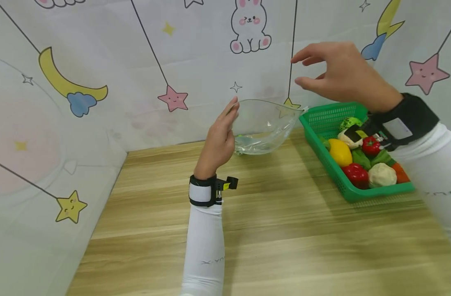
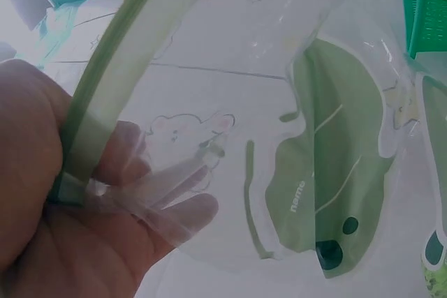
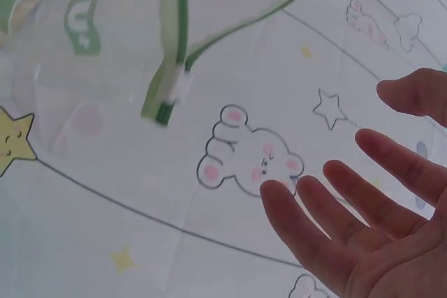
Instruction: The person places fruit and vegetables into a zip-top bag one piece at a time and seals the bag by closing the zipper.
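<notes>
A clear zip bag with a green-edged mouth hangs wide open over the back of the table. My left hand grips it at the left end of its mouth; in the left wrist view the thumb and fingers close on the film near the green zip strip. A green leaf print shows on the bag's side. The slider end of the zip hangs free in the right wrist view. My right hand is raised above and right of the bag, fingers spread, holding nothing.
At the right of the wooden table stands a green basket filled with a yellow vegetable, red peppers, cauliflower and several other vegetables. A printed white cloth rises behind and to the left.
</notes>
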A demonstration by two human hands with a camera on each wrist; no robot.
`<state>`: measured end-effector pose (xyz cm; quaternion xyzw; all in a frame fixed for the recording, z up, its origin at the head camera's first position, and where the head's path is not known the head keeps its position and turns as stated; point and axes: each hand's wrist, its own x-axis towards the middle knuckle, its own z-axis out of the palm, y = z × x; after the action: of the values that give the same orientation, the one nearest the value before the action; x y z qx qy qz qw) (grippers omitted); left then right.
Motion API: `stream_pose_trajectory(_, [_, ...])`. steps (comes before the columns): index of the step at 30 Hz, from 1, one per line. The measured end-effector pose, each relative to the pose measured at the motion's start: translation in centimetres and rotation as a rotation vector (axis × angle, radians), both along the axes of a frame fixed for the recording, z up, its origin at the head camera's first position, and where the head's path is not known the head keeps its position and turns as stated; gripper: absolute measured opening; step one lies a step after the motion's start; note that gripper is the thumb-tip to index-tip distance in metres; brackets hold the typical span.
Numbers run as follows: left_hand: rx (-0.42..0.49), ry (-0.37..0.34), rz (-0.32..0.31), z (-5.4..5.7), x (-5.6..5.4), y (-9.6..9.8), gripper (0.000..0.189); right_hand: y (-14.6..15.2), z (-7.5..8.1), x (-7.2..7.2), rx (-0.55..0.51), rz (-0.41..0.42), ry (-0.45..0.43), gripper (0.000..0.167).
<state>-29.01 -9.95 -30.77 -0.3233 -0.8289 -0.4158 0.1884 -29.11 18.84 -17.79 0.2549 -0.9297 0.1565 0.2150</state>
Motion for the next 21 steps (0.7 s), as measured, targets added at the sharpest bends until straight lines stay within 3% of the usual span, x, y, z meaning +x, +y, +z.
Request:
stream_pose_trajectory(4, [-0.025,-0.015,0.024,0.1,0.0,0.1,0.080,2.7,-0.1,-1.7,0.017,-0.089,-0.022,0.047])
stream_pose_trajectory(10, [-0.022,-0.016,0.045,0.1,0.0,-0.1,0.084,6.1,-0.8,-4.4,0.024,-0.189,-0.115,0.054])
stream_pose_trajectory(15, [-0.002,-0.053,0.016,-0.1,0.1,-0.2,0.086,8.9,-2.3,-6.2,0.003,-0.253,-0.223,0.066])
stream_pose_trajectory(21, [-0.009,-0.043,0.012,-0.1,0.3,-0.3,0.087,12.0,-4.6,-8.0,0.010,-0.327,-0.325,0.076])
